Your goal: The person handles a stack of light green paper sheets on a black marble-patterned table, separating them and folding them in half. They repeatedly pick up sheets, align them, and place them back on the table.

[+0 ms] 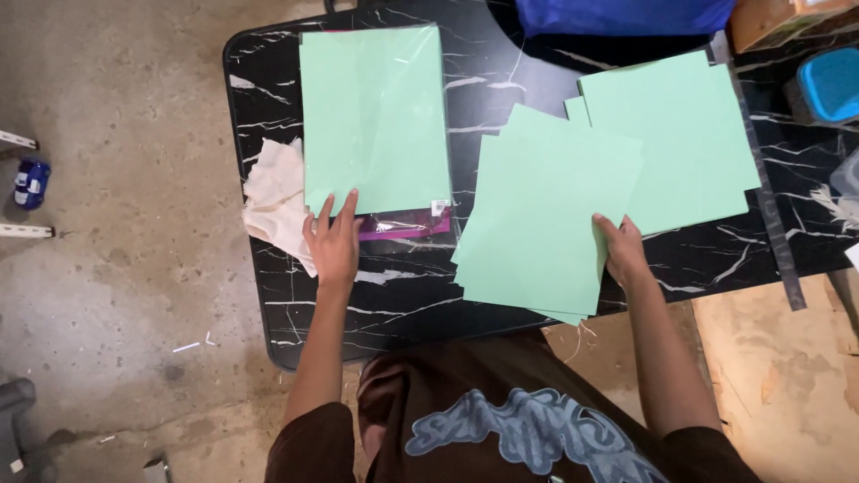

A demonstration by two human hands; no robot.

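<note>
— What's in the clear plastic sleeve (376, 116)?
— Green paper, on the black worktop (501, 80), left side. The left hand (334, 246) lies flat on its near edge, fingers (345, 207) spread apart.
— And the right hand (622, 255)?
— Its fingers are clamped on the near right edge of a loose stack of green sheets (546, 215). More sheets (680, 134) lie far right.

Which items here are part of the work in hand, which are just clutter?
In hand:
- left hand flat on wrapped green paper pack
- right hand on loose green sheet pile
- second green pile

Lying about:
- cloth
- purple packet under the pack
- blue bag
- blue tub
- small bottle on the floor
</note>
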